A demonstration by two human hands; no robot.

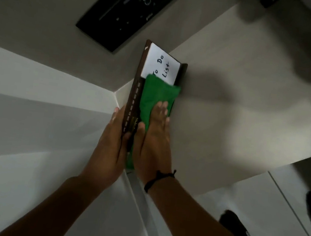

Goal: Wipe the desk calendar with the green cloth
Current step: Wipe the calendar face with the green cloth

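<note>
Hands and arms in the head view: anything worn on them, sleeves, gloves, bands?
Both are bare: no gloves, and no sleeves on either forearm as far as the frame shows. The right hand has a thin black cord bracelet at the wrist, with a loose knotted end. The left hand wears nothing visible, and no rings show on the fingers.

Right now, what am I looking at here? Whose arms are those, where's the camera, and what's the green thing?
There is no machine: the one picture comes from a camera worn on a person's head, looking down at their own bare hands. The left hand steadies a dark brown desk calendar by its edge. The right hand, with a black wristband, lies flat and presses a green cloth against the calendar's face. A white note reading "To Do List" shows above the cloth. They sit on a pale desk.
</note>
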